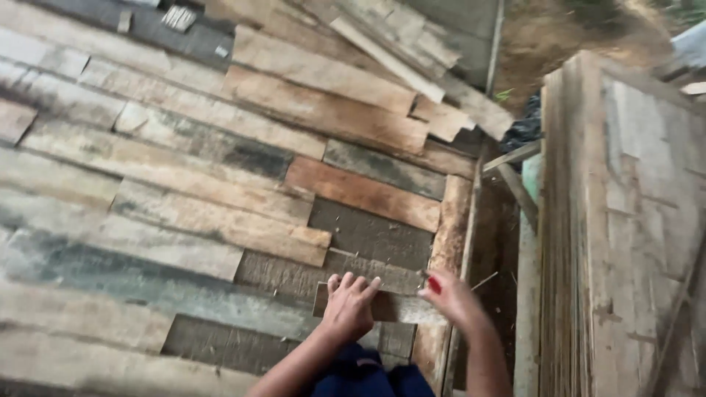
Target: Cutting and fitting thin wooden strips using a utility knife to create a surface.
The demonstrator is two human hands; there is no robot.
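Both hands press a short grey plank onto the plank floor near its right edge: left hand flat, fingers released; right hand grasping the plank's end.

Short plank lying across the near right edge of the boarded floor, left hand on its left end, right hand at its right end, stacked boards upright right of the floor's edge, loose planks piled at the far corner.
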